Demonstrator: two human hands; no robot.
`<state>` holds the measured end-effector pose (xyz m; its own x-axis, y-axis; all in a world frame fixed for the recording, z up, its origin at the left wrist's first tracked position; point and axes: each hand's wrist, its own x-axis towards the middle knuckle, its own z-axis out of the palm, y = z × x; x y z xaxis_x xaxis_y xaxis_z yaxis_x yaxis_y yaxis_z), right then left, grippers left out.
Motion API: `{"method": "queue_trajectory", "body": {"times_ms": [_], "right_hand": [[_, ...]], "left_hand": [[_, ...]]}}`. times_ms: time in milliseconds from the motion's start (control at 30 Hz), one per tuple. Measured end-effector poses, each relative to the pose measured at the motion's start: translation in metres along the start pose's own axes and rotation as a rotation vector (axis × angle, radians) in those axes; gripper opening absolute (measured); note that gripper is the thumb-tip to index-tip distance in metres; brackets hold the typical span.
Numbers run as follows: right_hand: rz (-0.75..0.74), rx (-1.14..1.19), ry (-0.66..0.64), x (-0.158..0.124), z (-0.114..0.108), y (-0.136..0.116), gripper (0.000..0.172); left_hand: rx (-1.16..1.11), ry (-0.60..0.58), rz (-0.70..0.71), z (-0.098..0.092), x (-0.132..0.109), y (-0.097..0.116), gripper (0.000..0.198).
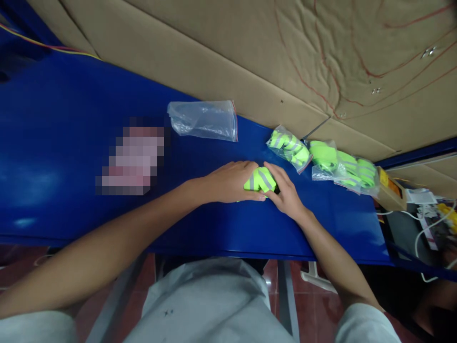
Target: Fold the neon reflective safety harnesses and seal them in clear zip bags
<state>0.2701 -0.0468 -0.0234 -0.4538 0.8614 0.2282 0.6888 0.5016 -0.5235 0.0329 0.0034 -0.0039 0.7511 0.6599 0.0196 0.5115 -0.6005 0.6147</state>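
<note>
Between my two hands is a folded bundle of neon-yellow reflective strap [262, 179] with grey stripes, low over the blue table. My left hand [230, 182] is closed round its left side, thumb along the near edge. From the right, my right hand [285, 193] grips the same bundle with fingers over the far side and thumb in front. My fingers hide parts of the bundle. Beyond my hands lies a clear zip bag [203, 120] with a red seal line, flat and with nothing visible inside. To the right sits a clear bag of striped neon strap [290, 146].
More bagged neon straps [323, 156] line the back right of the blue table [200, 228], beside a small cardboard box [391, 190]. A blurred-out pinkish item [134, 159] lies at left. Cardboard panels [214, 57] rise behind. White cables and part of another person show at far right.
</note>
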Motion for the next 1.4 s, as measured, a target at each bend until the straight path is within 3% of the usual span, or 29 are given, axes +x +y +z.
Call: {"method": "queue_trajectory", "body": {"times_ms": [100,267,400,533,600,833,1100,1333,1400], "right_hand": [[0.033,0.01,-0.009,-0.001,0.003,-0.006,0.07],[0.097,0.035,-0.067,-0.004,0.004,-0.017,0.077],[0.065,0.191,-0.158,-0.003,-0.008,-0.02,0.083],[0.281,0.369,0.04,0.002,-0.004,-0.023,0.052],[0.381,0.417,0.116,0.003,0.003,-0.024,0.048],[0.336,0.416,0.09,-0.002,0.011,-0.017,0.066],[0.307,0.34,0.011,0.006,0.004,-0.014,0.1],[0.275,0.291,-0.022,0.007,0.003,-0.012,0.097],[0.281,0.26,0.023,0.007,0.006,-0.015,0.097]], "left_hand": [[0.065,0.007,-0.025,0.003,0.0,0.003,0.073],[0.147,0.049,-0.068,0.006,0.001,0.008,0.06],[0.102,0.053,-0.082,0.006,0.002,0.007,0.056],[0.106,0.062,-0.074,0.008,0.002,0.008,0.053],[0.105,0.076,-0.07,0.009,0.002,0.01,0.05],[0.09,0.059,-0.101,0.009,0.003,0.01,0.05],[0.102,0.024,0.053,0.013,0.004,-0.002,0.086],[0.111,0.022,-0.02,0.016,0.004,0.007,0.084],[0.095,0.035,-0.02,0.016,0.003,0.011,0.082]]}}
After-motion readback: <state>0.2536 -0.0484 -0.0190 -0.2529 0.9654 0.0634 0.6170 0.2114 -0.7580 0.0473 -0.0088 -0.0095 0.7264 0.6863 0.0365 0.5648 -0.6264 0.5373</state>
